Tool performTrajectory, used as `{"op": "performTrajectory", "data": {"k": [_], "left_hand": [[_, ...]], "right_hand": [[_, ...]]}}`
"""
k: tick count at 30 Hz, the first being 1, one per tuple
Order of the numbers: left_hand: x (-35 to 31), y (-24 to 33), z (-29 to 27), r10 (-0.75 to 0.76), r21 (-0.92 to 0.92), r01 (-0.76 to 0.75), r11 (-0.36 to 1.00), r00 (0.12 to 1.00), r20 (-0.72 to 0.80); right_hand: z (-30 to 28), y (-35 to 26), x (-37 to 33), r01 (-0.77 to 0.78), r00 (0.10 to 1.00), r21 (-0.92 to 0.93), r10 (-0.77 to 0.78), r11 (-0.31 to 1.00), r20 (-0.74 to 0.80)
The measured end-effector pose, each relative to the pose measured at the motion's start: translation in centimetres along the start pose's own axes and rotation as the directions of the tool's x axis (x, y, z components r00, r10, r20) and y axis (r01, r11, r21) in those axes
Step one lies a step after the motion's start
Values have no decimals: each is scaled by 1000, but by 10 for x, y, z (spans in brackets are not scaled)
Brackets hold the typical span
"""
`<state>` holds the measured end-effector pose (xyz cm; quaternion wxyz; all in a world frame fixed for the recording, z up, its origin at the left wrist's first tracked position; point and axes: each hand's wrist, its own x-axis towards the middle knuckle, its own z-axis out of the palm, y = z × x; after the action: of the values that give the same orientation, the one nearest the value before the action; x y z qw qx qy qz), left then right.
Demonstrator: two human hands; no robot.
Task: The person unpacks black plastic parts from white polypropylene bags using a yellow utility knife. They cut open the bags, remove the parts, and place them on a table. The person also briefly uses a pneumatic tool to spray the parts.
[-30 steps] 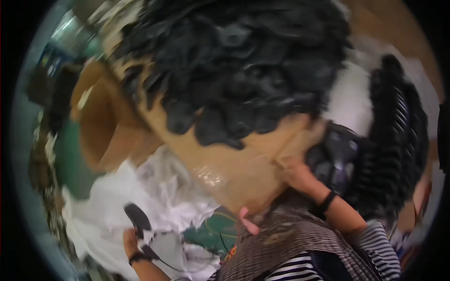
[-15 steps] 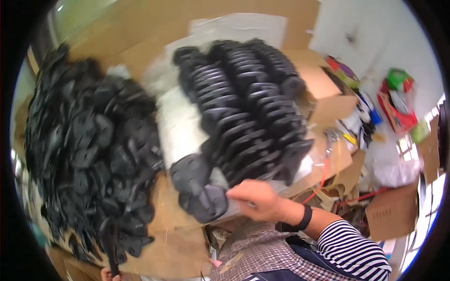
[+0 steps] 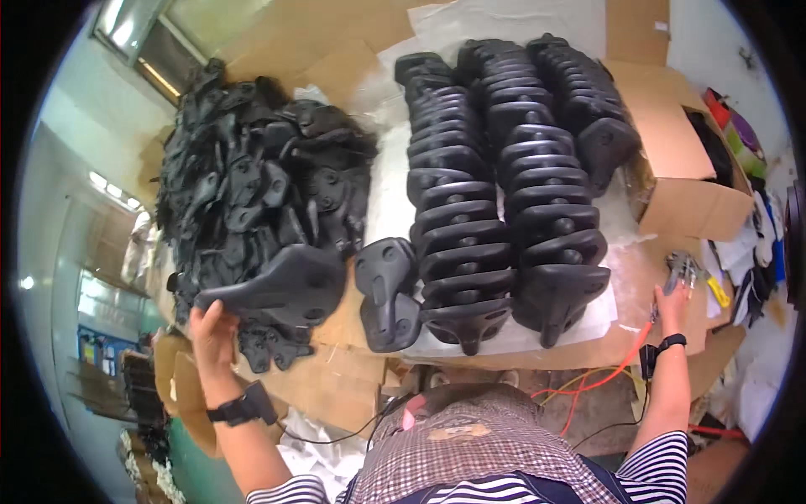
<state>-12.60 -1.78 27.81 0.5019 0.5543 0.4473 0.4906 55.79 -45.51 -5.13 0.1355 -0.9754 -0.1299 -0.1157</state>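
Note:
Held up in my left hand [image 3: 215,326] is a curved black plastic part [image 3: 281,286], broad at its right end and narrow where my fingers pinch it. It hangs before a big heap of similar black parts [image 3: 239,181]. On the far right of the table, my right hand [image 3: 671,304] is closed on a metal air gun [image 3: 683,267] with an orange hose [image 3: 634,351]. Between my hands, a black part with round holes [image 3: 388,294] lies by itself. Beside it, three long rows of nested black parts [image 3: 464,244] run away from me.
White sheeting [image 3: 390,210] lies under the rows. An open cardboard box [image 3: 684,189] stands to their right, and a yellow-handled tool [image 3: 718,291] rests near the air gun. Cardboard [image 3: 319,391] covers the table's near side. The orange hose drops over the front edge.
My right hand has gone from beside the lone black part to the air gun on the right. My left hand has risen into view with a black part. The view has shifted left.

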Motion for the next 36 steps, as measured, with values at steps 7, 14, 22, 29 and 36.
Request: {"op": "performTrajectory", "data": {"k": [7,14,22,29,36], "left_hand": [[1,26,40,-198,75,184,980,941,276],[-39,-58,67,-503,352,387,852,790,350],[-82,-119,-5,-460,174,617,767,341,819],[-55,-131,-59,-324,-108,552,827,625,711],[32,-142,14,-149,-364,493,790,731,666]], "right_hand": [[-2,45,47,-60,985,14,57,998,160],[-125,30,-93,-285,935,590,85,755,343],[-245,-160,-266,-107,881,774,-302,624,365],[-317,-270,-333,-226,715,895,-558,385,421],[-361,-301,-355,-219,605,904,-676,367,421]]}}
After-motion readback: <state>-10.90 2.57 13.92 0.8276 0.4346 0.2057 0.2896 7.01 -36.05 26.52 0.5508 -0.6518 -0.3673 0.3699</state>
